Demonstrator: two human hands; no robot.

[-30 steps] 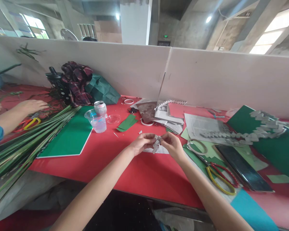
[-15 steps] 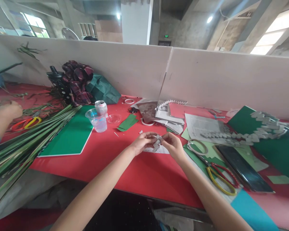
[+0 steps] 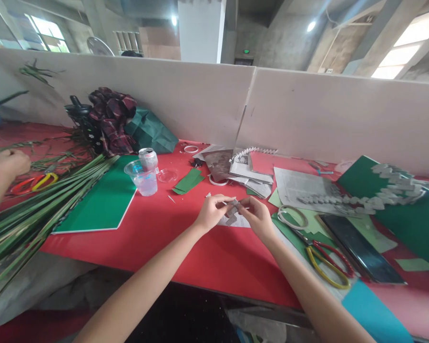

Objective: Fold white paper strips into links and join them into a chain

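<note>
My left hand (image 3: 211, 211) and my right hand (image 3: 258, 216) meet over the red table (image 3: 171, 238), both pinching a small folded grey paper piece (image 3: 233, 206). A loose scrap of printed paper (image 3: 236, 220) lies on the table just under it. To the right, a long chain of similar folded paper pieces (image 3: 364, 197) runs across newspaper and a green sheet (image 3: 407, 224).
Red-and-yellow scissors (image 3: 327, 264), tape rings (image 3: 291, 216) and a dark phone (image 3: 357, 247) lie right of my hands. A plastic cup (image 3: 143, 177), a can (image 3: 147, 157) and a green board (image 3: 102, 200) sit left. Long green leaves (image 3: 32, 214) and another person's hand (image 3: 9, 162) are far left.
My hands shifted slightly while working the paper piece. The other person's hand at far left drew back and closed into a fist near the leaves.
</note>
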